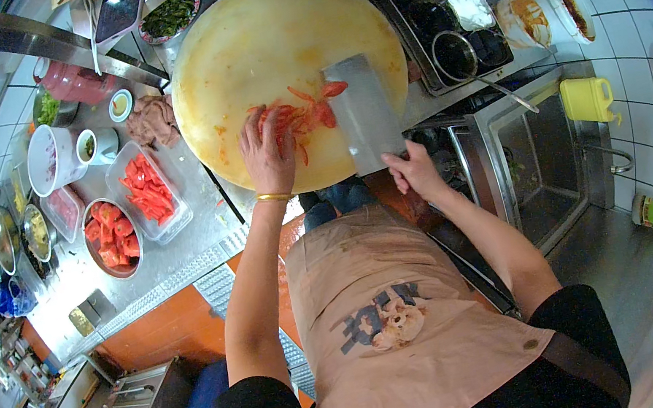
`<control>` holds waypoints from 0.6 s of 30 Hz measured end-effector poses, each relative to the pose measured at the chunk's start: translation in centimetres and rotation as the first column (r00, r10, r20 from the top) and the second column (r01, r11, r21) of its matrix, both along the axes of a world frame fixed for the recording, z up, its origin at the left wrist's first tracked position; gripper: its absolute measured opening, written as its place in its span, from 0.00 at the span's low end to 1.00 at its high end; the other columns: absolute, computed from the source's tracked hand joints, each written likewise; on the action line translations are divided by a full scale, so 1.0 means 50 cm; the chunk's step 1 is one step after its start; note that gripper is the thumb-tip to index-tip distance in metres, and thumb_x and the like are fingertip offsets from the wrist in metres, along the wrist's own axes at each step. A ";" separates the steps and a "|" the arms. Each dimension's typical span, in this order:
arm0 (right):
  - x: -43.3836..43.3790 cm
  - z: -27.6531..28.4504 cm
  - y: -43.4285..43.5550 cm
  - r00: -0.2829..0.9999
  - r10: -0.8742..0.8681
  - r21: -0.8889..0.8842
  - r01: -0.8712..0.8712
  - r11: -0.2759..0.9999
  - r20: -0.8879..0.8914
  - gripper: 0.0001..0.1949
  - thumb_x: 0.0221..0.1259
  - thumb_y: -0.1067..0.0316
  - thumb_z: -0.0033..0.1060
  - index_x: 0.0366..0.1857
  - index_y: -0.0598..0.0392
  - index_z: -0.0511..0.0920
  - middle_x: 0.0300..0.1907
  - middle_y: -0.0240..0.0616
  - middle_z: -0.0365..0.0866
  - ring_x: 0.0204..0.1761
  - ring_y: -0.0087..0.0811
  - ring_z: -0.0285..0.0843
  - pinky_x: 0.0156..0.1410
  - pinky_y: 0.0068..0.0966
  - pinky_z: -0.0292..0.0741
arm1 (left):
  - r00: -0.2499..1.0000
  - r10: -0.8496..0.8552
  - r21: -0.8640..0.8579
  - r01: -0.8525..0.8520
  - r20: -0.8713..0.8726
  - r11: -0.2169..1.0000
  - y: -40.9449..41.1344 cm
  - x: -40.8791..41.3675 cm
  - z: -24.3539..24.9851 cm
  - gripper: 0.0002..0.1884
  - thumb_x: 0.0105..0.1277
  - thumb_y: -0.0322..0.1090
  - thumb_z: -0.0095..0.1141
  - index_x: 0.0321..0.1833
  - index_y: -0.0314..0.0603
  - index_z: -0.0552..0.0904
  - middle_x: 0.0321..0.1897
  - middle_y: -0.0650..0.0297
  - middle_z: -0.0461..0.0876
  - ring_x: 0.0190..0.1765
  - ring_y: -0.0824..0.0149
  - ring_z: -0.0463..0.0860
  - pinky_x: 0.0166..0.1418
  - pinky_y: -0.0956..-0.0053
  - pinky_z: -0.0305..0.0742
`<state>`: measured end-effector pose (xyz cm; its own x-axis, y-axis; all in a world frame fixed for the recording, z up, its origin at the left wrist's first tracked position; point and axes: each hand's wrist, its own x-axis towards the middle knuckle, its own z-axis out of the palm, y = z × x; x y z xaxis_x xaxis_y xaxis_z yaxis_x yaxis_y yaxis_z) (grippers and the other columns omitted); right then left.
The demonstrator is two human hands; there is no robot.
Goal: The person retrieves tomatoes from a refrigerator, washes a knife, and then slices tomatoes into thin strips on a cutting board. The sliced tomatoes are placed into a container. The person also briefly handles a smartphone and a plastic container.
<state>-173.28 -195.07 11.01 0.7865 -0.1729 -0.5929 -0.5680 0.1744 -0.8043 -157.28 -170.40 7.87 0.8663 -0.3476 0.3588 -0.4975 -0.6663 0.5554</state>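
Note:
Under my left hand (266, 149), a heap of cut red tomato pieces (294, 120) lies on a thick round chopping board (266, 27). My fingers curl over the heap, and some fingertips are hidden in it. My right hand (415, 174) grips the handle of a broad Chinese cleaver (367, 114) at the board's right side. Its wide blade lies low over the board, with a few tomato pieces against its left edge. To the left, a clear plastic tub (148, 187) holds tomato strips, and a metal bowl (113, 238) holds larger tomato chunks.
A crumpled brown cloth (152, 121) lies left of the board, near a white mug (97, 145) and a white plastic tub (51, 159). Beyond the board is a plate of dark greens (170, 14). Seasoning containers (470, 11) and a ladle (503, 87) stand right, above a metal sink (537, 138).

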 end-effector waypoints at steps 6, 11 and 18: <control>0.047 0.004 0.098 0.997 0.079 0.009 -0.079 0.997 0.020 0.11 0.74 0.63 0.63 0.37 0.57 0.73 0.21 0.30 0.72 0.14 0.23 0.68 0.20 0.25 0.68 | 0.989 0.031 -0.081 -0.043 -0.143 0.996 -0.029 0.018 0.004 0.30 0.69 0.45 0.65 0.73 0.46 0.76 0.78 0.51 0.68 0.81 0.43 0.63 0.83 0.48 0.58; 0.043 0.009 0.151 1.000 0.008 0.034 -0.009 0.999 0.024 0.11 0.75 0.63 0.63 0.37 0.57 0.73 0.21 0.31 0.72 0.14 0.23 0.68 0.19 0.25 0.67 | 0.994 0.086 0.031 -0.084 -0.071 0.996 -0.036 0.023 0.011 0.35 0.70 0.52 0.65 0.77 0.49 0.73 0.79 0.43 0.65 0.81 0.38 0.59 0.83 0.46 0.56; 0.025 0.008 0.147 0.998 -0.067 0.029 0.066 0.997 0.020 0.11 0.74 0.64 0.62 0.38 0.60 0.73 0.23 0.34 0.74 0.14 0.25 0.69 0.18 0.27 0.67 | 0.996 0.014 -0.010 -0.015 -0.086 1.000 -0.025 0.030 0.012 0.21 0.67 0.45 0.66 0.60 0.45 0.85 0.63 0.53 0.78 0.67 0.46 0.73 0.71 0.50 0.68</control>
